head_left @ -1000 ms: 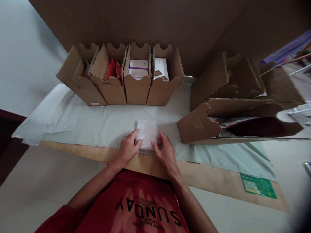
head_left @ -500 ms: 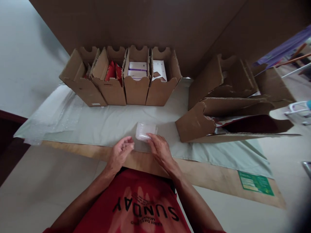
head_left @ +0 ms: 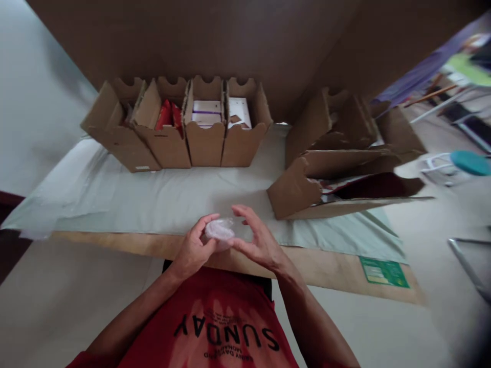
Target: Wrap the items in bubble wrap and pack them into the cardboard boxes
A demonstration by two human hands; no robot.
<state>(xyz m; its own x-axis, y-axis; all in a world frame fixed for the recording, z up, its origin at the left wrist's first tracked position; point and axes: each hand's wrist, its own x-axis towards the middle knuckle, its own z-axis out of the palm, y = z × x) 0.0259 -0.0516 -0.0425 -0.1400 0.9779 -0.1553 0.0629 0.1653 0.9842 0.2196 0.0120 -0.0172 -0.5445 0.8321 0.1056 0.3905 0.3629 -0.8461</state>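
A small bubble-wrapped packet (head_left: 219, 230) is held near the front edge of the table, its contents hidden by the clear wrap. My left hand (head_left: 195, 248) grips its left side between thumb and fingers. On the other side, my right hand (head_left: 257, 239) is spread, with the thumb close to or touching the packet's right edge and the fingers raised clear of it. Under both hands lies a pale green cloth (head_left: 161, 204) on the wooden tabletop (head_left: 318, 266).
Cardboard file boxes (head_left: 207, 145) line the back, holding red packets (head_left: 164, 115) and white boxes (head_left: 238, 113). More cardboard boxes (head_left: 287, 191) stand at right. Sheets of bubble wrap (head_left: 76, 179) lie at left. A green card (head_left: 383, 272) sits on the right front edge.
The packet has moved nearer to me and tilted up. My left hand has taken hold of it, while my right hand has loosened and spread its fingers.
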